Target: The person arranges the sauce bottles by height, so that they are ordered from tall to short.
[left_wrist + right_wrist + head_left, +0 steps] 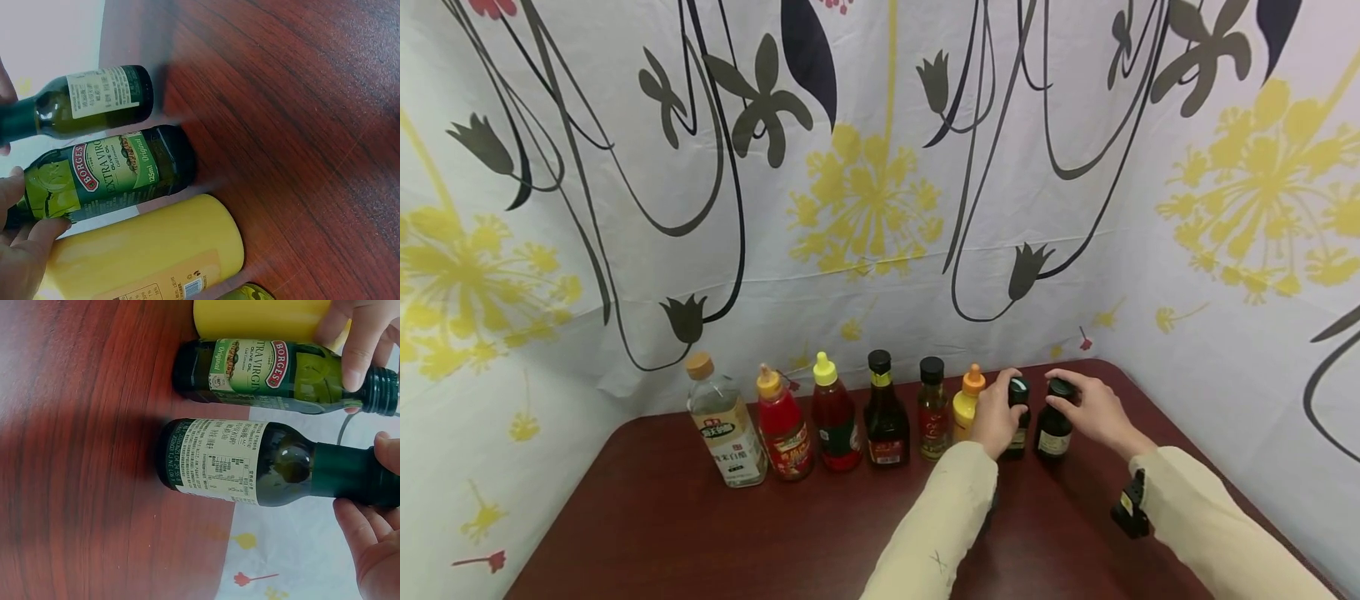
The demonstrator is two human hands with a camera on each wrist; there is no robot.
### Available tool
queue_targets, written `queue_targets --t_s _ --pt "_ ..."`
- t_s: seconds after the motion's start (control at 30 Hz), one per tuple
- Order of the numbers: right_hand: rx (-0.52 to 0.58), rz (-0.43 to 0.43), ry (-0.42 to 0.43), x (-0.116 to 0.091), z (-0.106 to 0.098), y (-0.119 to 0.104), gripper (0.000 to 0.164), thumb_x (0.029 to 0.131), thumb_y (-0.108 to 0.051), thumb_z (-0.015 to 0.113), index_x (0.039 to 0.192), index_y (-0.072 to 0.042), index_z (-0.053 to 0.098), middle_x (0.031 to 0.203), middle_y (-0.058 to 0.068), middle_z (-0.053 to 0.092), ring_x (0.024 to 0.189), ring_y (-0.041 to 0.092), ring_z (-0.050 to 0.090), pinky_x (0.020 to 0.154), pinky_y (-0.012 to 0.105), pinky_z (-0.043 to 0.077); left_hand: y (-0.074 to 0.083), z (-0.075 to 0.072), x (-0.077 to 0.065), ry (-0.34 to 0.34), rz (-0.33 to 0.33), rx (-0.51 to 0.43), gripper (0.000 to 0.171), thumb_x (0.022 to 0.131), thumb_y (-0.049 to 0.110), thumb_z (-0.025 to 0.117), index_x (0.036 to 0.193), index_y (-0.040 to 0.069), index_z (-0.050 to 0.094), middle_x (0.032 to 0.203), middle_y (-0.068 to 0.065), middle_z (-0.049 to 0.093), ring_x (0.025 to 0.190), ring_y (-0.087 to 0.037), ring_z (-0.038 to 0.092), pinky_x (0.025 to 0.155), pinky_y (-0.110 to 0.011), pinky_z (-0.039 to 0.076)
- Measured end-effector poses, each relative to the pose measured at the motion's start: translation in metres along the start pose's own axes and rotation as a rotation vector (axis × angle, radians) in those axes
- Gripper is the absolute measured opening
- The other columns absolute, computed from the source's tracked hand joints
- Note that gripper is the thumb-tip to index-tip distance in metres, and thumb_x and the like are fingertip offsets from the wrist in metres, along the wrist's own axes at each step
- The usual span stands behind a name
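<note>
At the right end of a row of bottles, my left hand grips the neck of a green olive oil bottle. Its Borges label shows in both wrist views. Just right of it, my right hand holds a slim dark green bottle by its capped neck, fingers and thumb on either side. That bottle carries a cream label with small print. Both bottles stand upright, side by side with a narrow gap. A yellow squeeze bottle with an orange cap is close on the left hand's other side.
Leftward along the row stand a chili oil-like bottle, a dark sauce bottle, two red squeeze bottles, one yellow-capped, and a clear white vinegar bottle. A patterned cloth hangs behind the dark red table.
</note>
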State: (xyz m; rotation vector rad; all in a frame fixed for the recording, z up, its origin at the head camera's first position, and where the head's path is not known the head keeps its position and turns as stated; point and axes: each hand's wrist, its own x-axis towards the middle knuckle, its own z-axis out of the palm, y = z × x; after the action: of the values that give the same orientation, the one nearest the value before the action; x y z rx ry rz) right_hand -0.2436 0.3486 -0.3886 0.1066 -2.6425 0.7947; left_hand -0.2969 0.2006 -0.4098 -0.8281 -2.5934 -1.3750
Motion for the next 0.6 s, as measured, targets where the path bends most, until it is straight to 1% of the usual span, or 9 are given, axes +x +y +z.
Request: queue_targets --t_s 0.13,0.3,0.37,0.43,0.53,0.6 --pt "0.013 0.021 -0.007 0.0027 0.0046 0.0022 0.035 0.085 -0.012 0.06 0.117 -0.002 0.052 0.054 0.0 0.043 0.043 0.012 0.034 0.039 0.025 0.027 -0.0005 0.0005 0.0002 -0.002 0.002 0.011 0.044 0.081 0.007 0.063 0.119 0.017 0.046 0.105 0.001 0.058 0.091 -0.008 0.057 0.067 -0.017 0.046" --pt "0.033 0.061 -0.018 0.0042 0.0085 0.0058 0.035 0.086 -0.012 0.059 0.118 -0.003 0.051 0.058 0.002 0.047 0.043 0.013 0.034 0.039 0.025 0.028 0.0007 0.003 0.0008 -0.019 -0.039 0.046 0.045 0.081 0.008 0.063 0.121 0.019 0.045 0.106 0.001 0.057 0.091 -0.01 0.057 0.068 -0.019 0.046" --pt "0.047 0.073 -0.021 0.0049 0.0094 0.0072 0.036 0.087 -0.014 0.058 0.12 -0.002 0.05 0.066 0.006 0.053 0.045 0.014 0.037 0.04 0.026 0.029 0.0022 0.0036 0.0012 -0.025 -0.056 0.068 0.045 0.082 0.009 0.063 0.121 0.02 0.044 0.105 0.001 0.056 0.091 -0.01 0.056 0.068 -0.019 0.046" --pt "0.067 0.076 -0.021 0.0059 0.0099 0.008 0.037 0.087 -0.014 0.057 0.121 -0.002 0.05 0.08 0.013 0.058 0.05 0.015 0.043 0.042 0.028 0.031 0.0037 0.0037 0.0017 -0.027 -0.062 0.083 0.045 0.082 0.009 0.062 0.122 0.019 0.044 0.105 0.001 0.055 0.091 -0.011 0.056 0.069 -0.02 0.046" --pt "0.095 0.069 -0.016 0.0078 0.0107 0.0084 0.037 0.087 -0.012 0.057 0.121 -0.001 0.049 0.102 0.022 0.056 0.067 0.024 0.056 0.049 0.03 0.039 0.0053 0.0036 0.0026 -0.018 -0.068 0.085 0.045 0.082 0.008 0.062 0.122 0.019 0.043 0.104 -0.001 0.054 0.092 -0.013 0.056 0.069 -0.02 0.046" --pt "0.111 0.067 -0.015 0.009 0.0112 0.0081 0.037 0.086 -0.009 0.057 0.121 0.0 0.049 0.109 0.025 0.053 0.08 0.031 0.059 0.055 0.034 0.045 0.0053 0.0034 0.0031 -0.012 -0.073 0.08 0.045 0.082 0.007 0.062 0.121 0.019 0.044 0.105 -0.001 0.054 0.092 -0.013 0.056 0.07 -0.021 0.046"
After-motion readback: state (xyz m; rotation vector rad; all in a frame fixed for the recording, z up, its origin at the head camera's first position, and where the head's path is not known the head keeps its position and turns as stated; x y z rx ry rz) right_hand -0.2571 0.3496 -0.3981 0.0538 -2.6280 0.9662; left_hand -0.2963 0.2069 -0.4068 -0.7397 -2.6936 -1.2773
